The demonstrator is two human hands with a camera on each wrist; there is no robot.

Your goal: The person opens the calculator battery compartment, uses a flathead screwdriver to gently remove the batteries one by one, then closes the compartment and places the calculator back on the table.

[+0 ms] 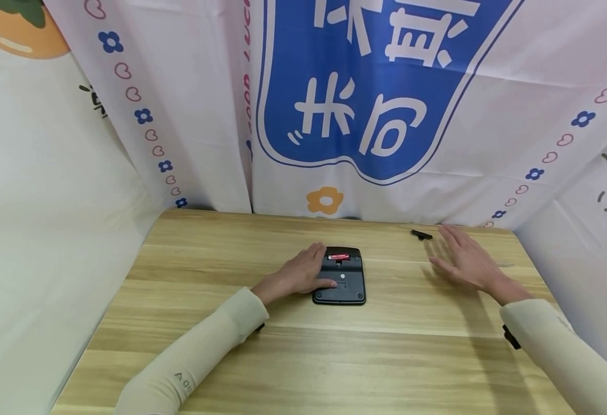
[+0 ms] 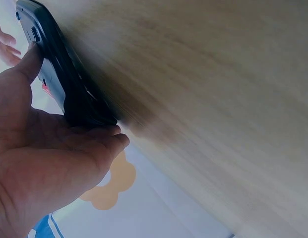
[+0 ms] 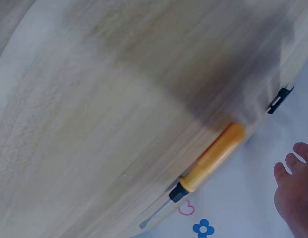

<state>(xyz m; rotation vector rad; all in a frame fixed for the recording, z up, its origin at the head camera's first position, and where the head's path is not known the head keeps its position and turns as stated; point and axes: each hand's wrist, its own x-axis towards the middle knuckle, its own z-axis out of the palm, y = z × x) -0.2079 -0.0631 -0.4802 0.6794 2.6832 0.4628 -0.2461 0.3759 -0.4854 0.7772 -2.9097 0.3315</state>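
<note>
Nearest, pale sleeves. Mid-bench: flat black device, underside up, corners rounded, small round feet, red battery toward far end. Left hand grips its left side, thumb over underside. Right hand released, fingers extended, near small black piece, orange-handled screwdriver.
</note>
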